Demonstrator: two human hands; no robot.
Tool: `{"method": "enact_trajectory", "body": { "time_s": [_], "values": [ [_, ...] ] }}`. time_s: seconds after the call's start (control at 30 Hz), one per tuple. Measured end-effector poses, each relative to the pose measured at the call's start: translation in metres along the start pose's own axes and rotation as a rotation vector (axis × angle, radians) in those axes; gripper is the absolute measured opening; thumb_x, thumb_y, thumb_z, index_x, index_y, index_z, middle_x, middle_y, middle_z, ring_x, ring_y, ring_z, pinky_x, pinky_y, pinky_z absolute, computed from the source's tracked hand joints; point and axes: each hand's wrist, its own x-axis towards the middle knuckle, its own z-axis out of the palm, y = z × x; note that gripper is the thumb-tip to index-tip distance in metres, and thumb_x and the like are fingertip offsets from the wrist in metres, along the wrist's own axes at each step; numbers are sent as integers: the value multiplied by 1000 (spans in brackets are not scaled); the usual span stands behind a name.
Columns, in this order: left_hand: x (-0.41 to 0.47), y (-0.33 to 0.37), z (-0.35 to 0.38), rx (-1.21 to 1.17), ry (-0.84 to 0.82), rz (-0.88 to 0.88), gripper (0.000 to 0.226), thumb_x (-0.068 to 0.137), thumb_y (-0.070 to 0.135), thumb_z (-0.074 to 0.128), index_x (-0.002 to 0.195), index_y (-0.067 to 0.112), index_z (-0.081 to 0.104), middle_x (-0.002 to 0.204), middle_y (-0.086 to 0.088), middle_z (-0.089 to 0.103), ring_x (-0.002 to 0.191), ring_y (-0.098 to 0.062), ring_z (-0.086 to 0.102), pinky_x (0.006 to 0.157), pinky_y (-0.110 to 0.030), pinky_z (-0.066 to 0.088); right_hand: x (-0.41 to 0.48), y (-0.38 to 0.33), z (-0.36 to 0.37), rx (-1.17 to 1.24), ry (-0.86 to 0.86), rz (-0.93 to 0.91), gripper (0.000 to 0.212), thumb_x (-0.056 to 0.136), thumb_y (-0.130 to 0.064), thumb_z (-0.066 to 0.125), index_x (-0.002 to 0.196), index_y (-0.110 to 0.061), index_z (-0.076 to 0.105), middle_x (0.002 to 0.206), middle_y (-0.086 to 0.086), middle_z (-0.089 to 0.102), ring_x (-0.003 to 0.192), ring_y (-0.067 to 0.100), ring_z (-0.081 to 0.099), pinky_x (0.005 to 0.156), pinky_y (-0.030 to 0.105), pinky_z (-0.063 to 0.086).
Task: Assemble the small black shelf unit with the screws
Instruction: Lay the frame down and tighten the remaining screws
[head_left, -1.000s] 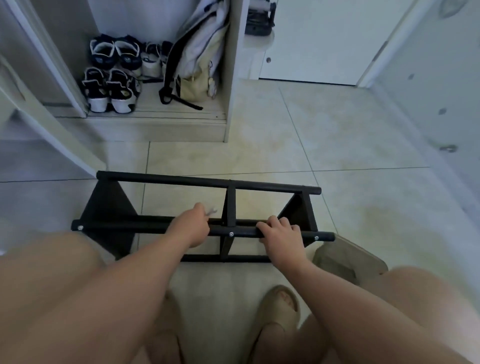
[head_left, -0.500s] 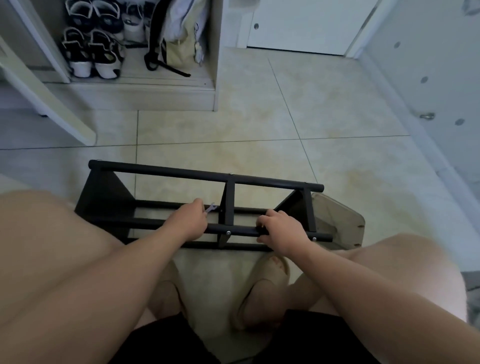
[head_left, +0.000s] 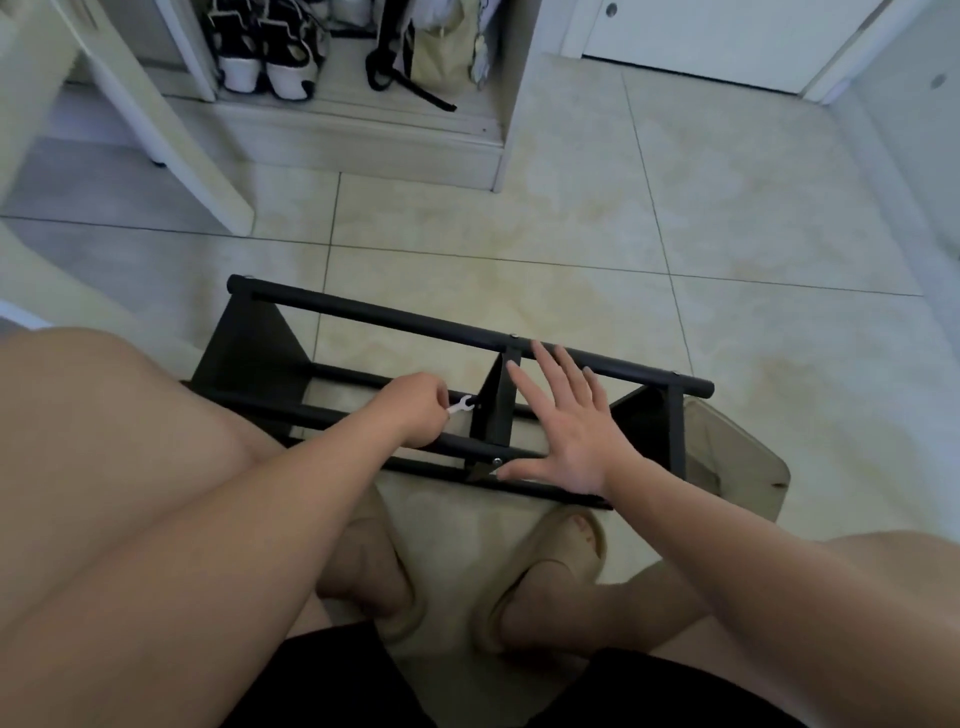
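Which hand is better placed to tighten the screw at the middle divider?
Left. The left hand pinches the wrench beside the middle divider; the right hand is open, fingers spread, holding no tool.

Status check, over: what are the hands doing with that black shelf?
Left hand pinches small white wrench by centre divider. Right hand open, spread over black shelf unit. Slippered foot close to its near side.

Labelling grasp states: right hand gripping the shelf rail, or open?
Open. The right hand has fingers spread straight over the black shelf unit, wrapped round no rail.
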Motion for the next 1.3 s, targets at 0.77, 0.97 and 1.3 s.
{"method": "enact_trajectory", "body": {
  "time_s": [0.77, 0.97, 1.3],
  "values": [
    [33, 10, 2, -524, -317, -19, 8, 93, 16, 67, 87, 22, 67, 86, -1, 66, 77, -10, 61, 67, -23, 51, 24, 8, 19, -36, 9, 16, 121, 64, -104, 24, 159, -39, -13, 166, 2, -27, 152, 28, -27, 120, 60, -15],
    [36, 12, 7, -871, -314, -93, 11, 97, 21, 65, 87, 16, 64, 93, -4, 70, 87, -14, 70, 75, -27, 52, 24, 7, 19, -32, 28, 11, 121, 65, -103, 27, 160, -38, -8, 168, 3, -23, 153, 29, -25, 120, 61, -13],
    [39, 13, 15, -917, -231, -138, 7, 91, 20, 73, 94, 15, 68, 76, 0, 74, 69, -9, 72, 65, -24, 54, 24, 7, 20, -24, 45, 11, 121, 65, -103, 26, 161, -37, -3, 169, 3, -20, 154, 28, -22, 121, 60, -13]
  ]
}}
